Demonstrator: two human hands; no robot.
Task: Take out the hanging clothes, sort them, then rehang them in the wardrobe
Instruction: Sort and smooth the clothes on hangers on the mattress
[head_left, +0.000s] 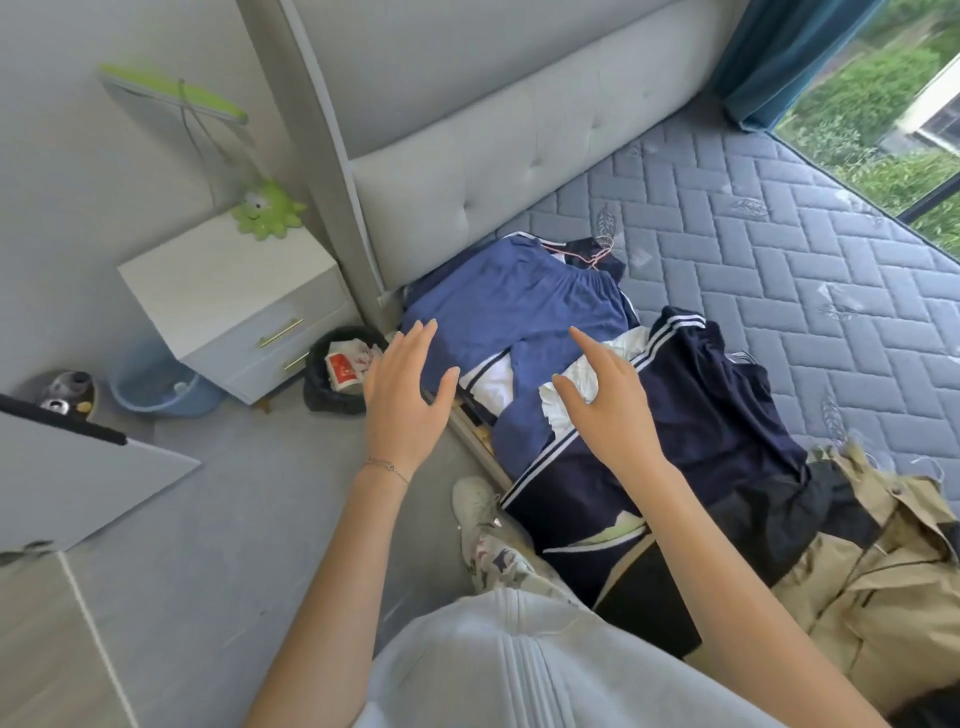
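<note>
A pile of clothes lies on the near edge of the mattress (779, 249). A blue garment (509, 306) lies spread by the headboard, with a pink hanger (592, 257) at its top. A navy garment with white stripes (696, 410) lies beside it, over a white piece (613, 364). A khaki jacket (872, 571) and a black garment (779, 519) lie nearer to me. My left hand (405, 395) hovers with fingers spread over the blue garment's lower edge. My right hand (602, 395) hovers with fingers spread over the white piece. Neither hand holds anything.
A grey padded headboard (493, 171) stands behind the clothes. A white nightstand (234, 306) with a green toy (267, 208), a black bin (337, 374) and a blue bucket (161, 389) stand left. A grey door panel (72, 483) juts in at lower left.
</note>
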